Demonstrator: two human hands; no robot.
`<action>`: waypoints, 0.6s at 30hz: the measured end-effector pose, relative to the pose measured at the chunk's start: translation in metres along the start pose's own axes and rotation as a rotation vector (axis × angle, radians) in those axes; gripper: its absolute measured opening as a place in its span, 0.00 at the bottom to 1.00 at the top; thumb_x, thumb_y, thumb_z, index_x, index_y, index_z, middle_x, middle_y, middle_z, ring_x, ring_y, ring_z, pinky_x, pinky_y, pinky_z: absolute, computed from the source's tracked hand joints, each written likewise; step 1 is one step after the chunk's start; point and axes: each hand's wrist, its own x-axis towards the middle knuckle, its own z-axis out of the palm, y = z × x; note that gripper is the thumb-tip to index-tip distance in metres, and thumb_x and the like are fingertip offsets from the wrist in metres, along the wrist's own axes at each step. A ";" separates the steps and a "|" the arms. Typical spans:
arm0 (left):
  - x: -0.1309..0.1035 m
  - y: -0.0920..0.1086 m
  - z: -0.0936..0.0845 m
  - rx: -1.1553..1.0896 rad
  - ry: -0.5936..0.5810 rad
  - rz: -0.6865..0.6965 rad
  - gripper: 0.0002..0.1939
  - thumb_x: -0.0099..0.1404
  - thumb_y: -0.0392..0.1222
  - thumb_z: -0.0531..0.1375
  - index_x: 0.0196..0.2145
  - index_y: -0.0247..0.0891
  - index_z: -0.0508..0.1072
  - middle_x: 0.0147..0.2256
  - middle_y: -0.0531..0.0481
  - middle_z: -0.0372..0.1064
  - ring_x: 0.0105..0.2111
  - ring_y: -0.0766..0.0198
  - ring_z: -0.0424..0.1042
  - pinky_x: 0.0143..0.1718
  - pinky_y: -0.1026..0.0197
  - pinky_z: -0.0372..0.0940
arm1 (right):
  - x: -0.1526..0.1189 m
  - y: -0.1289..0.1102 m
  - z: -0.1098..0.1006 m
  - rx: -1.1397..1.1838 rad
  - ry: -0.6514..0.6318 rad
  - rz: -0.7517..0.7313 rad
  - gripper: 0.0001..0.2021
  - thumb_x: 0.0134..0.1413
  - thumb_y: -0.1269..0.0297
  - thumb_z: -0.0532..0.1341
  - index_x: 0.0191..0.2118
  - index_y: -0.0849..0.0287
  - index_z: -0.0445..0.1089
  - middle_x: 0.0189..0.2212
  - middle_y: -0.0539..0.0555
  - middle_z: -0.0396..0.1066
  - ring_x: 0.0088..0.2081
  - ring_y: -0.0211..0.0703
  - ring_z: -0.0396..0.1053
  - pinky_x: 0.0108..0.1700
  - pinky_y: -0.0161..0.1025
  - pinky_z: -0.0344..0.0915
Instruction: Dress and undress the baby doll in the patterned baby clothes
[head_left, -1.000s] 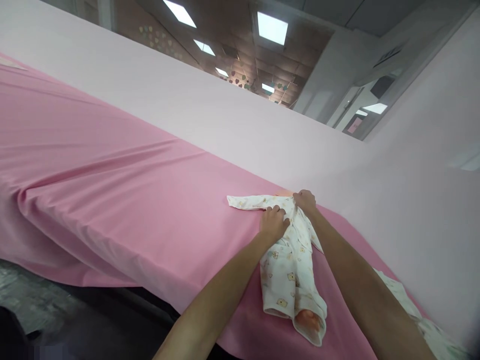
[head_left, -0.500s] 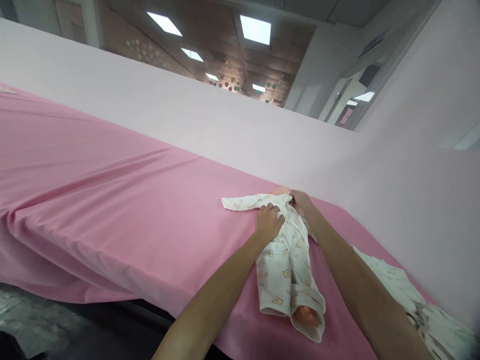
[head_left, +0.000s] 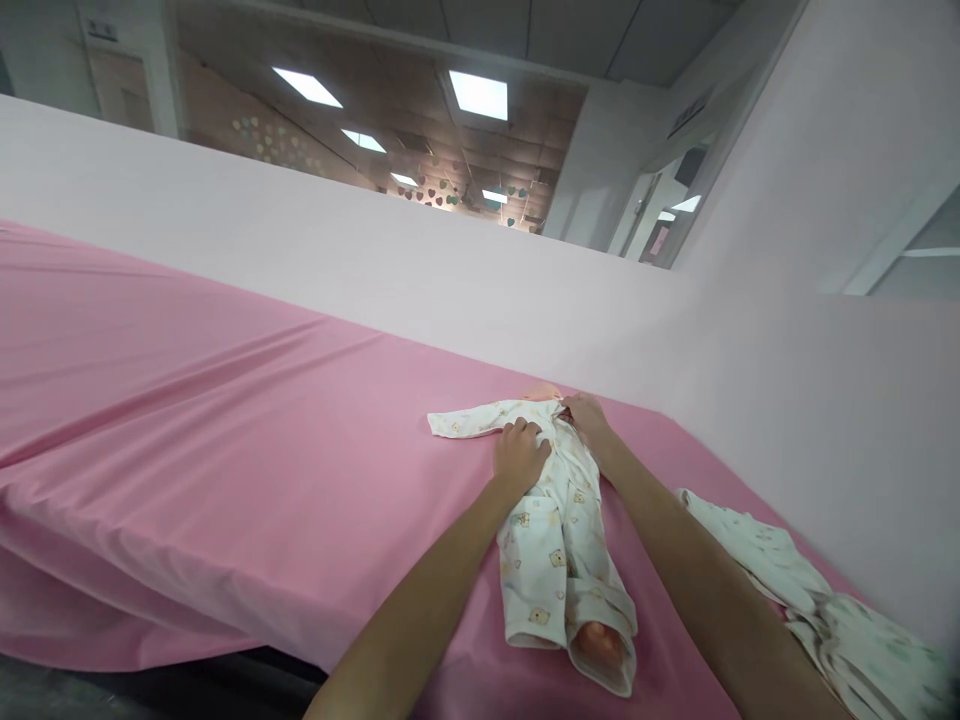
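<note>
A white baby outfit [head_left: 534,575] with small bear prints lies on the pink cloth, on a doll [head_left: 541,393] whose head top shows at the collar and whose foot shows in one leg opening. My left hand [head_left: 520,455] rests on the chest, its fingers curled on the fabric. At the collar, on the right side, my right hand [head_left: 587,420] pinches the edge of the outfit. One sleeve stretches out to the left; the other is mostly hidden by my right arm.
Pink cloth [head_left: 247,440] covers the long table, its front edge hanging in folds. More pale printed clothes [head_left: 772,550] lie at the right, beyond my right forearm. A white wall [head_left: 420,290] with a window stands behind.
The whole view has shifted, so the outfit and both hands sit slightly lower and further left. Both hands keep their places on the outfit.
</note>
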 end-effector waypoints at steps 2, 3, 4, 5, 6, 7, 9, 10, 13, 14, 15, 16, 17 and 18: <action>0.000 0.000 0.001 0.003 0.009 0.000 0.12 0.68 0.45 0.53 0.45 0.42 0.71 0.46 0.48 0.69 0.48 0.55 0.66 0.44 0.57 0.62 | -0.003 0.000 0.000 -0.069 0.035 -0.031 0.08 0.47 0.70 0.56 0.23 0.56 0.55 0.18 0.47 0.61 0.24 0.37 0.65 0.30 0.34 0.65; 0.000 0.000 0.001 0.004 0.014 0.002 0.12 0.68 0.45 0.53 0.45 0.42 0.71 0.46 0.48 0.70 0.48 0.56 0.66 0.43 0.57 0.62 | -0.006 0.000 -0.001 -0.114 0.054 -0.051 0.07 0.47 0.69 0.55 0.23 0.56 0.55 0.18 0.48 0.61 0.25 0.38 0.65 0.30 0.34 0.64; 0.000 0.000 0.001 0.003 0.019 0.004 0.12 0.68 0.45 0.52 0.45 0.42 0.71 0.46 0.49 0.70 0.48 0.56 0.66 0.43 0.57 0.62 | -0.008 -0.001 -0.002 -0.166 0.078 -0.073 0.07 0.46 0.69 0.55 0.23 0.56 0.55 0.19 0.48 0.62 0.27 0.39 0.65 0.31 0.35 0.63; 0.000 0.000 0.002 0.002 0.022 0.004 0.12 0.68 0.45 0.52 0.45 0.42 0.71 0.46 0.49 0.70 0.48 0.56 0.66 0.43 0.57 0.62 | -0.011 -0.002 -0.003 -0.223 0.103 -0.098 0.06 0.46 0.69 0.56 0.24 0.56 0.56 0.22 0.49 0.63 0.29 0.40 0.65 0.32 0.35 0.62; 0.000 0.000 0.002 0.001 0.023 0.005 0.12 0.68 0.45 0.52 0.45 0.42 0.71 0.46 0.49 0.70 0.48 0.56 0.66 0.43 0.58 0.62 | -0.014 -0.003 -0.004 -0.281 0.129 -0.125 0.04 0.45 0.69 0.56 0.25 0.57 0.57 0.25 0.50 0.65 0.31 0.41 0.65 0.34 0.36 0.61; 0.000 -0.001 0.003 -0.001 0.025 0.005 0.12 0.68 0.45 0.53 0.46 0.42 0.71 0.46 0.48 0.70 0.48 0.56 0.66 0.44 0.58 0.62 | -0.018 -0.004 -0.005 -0.337 0.150 -0.150 0.03 0.44 0.68 0.56 0.27 0.57 0.59 0.28 0.52 0.67 0.34 0.42 0.65 0.36 0.36 0.60; 0.000 -0.001 0.003 -0.006 0.021 -0.004 0.13 0.68 0.45 0.53 0.46 0.42 0.72 0.46 0.48 0.69 0.48 0.56 0.66 0.44 0.57 0.61 | -0.025 -0.006 -0.004 -0.431 0.173 -0.184 0.06 0.44 0.66 0.58 0.33 0.58 0.62 0.37 0.55 0.68 0.39 0.44 0.65 0.39 0.38 0.59; 0.000 -0.001 0.003 -0.009 0.017 -0.009 0.13 0.68 0.45 0.53 0.45 0.41 0.72 0.46 0.48 0.69 0.48 0.56 0.66 0.44 0.57 0.61 | -0.029 -0.006 -0.003 -0.462 0.177 -0.189 0.10 0.44 0.64 0.59 0.35 0.58 0.63 0.41 0.56 0.68 0.40 0.46 0.65 0.40 0.39 0.59; 0.001 0.000 0.004 -0.013 0.019 -0.015 0.13 0.68 0.46 0.52 0.45 0.41 0.72 0.46 0.47 0.69 0.48 0.55 0.66 0.44 0.56 0.61 | -0.039 -0.009 0.003 -0.620 0.147 -0.165 0.15 0.41 0.59 0.62 0.37 0.59 0.64 0.43 0.59 0.68 0.40 0.50 0.66 0.39 0.40 0.57; 0.001 0.000 0.004 -0.011 0.022 -0.013 0.13 0.68 0.46 0.52 0.45 0.40 0.72 0.46 0.47 0.69 0.48 0.55 0.66 0.44 0.56 0.61 | -0.041 -0.009 0.004 -0.676 0.130 -0.151 0.14 0.41 0.58 0.62 0.35 0.59 0.65 0.40 0.59 0.69 0.40 0.50 0.66 0.38 0.40 0.57; 0.001 0.001 0.004 -0.008 0.026 -0.009 0.14 0.68 0.46 0.52 0.45 0.40 0.72 0.46 0.47 0.69 0.48 0.55 0.66 0.44 0.56 0.61 | -0.043 -0.010 0.005 -0.722 0.115 -0.138 0.12 0.42 0.59 0.62 0.33 0.59 0.65 0.37 0.58 0.70 0.39 0.51 0.66 0.37 0.40 0.56; 0.001 0.001 0.004 -0.008 0.028 -0.006 0.14 0.68 0.46 0.52 0.45 0.40 0.72 0.46 0.47 0.69 0.48 0.54 0.66 0.44 0.55 0.61 | -0.044 -0.010 0.006 -0.751 0.106 -0.126 0.09 0.43 0.60 0.61 0.32 0.58 0.64 0.33 0.57 0.70 0.38 0.50 0.67 0.36 0.39 0.55; 0.001 0.001 0.003 -0.010 0.028 -0.006 0.14 0.68 0.46 0.52 0.45 0.40 0.72 0.46 0.46 0.69 0.48 0.55 0.66 0.44 0.55 0.61 | -0.045 -0.010 0.005 -0.759 0.105 -0.117 0.07 0.44 0.62 0.59 0.30 0.58 0.64 0.30 0.56 0.70 0.37 0.49 0.67 0.35 0.39 0.55; 0.000 0.001 0.003 -0.014 0.026 -0.008 0.14 0.68 0.46 0.52 0.45 0.40 0.72 0.45 0.46 0.69 0.47 0.55 0.66 0.44 0.55 0.61 | -0.045 -0.011 0.005 -0.746 0.109 -0.111 0.05 0.44 0.63 0.58 0.28 0.58 0.64 0.28 0.56 0.69 0.35 0.48 0.67 0.34 0.39 0.54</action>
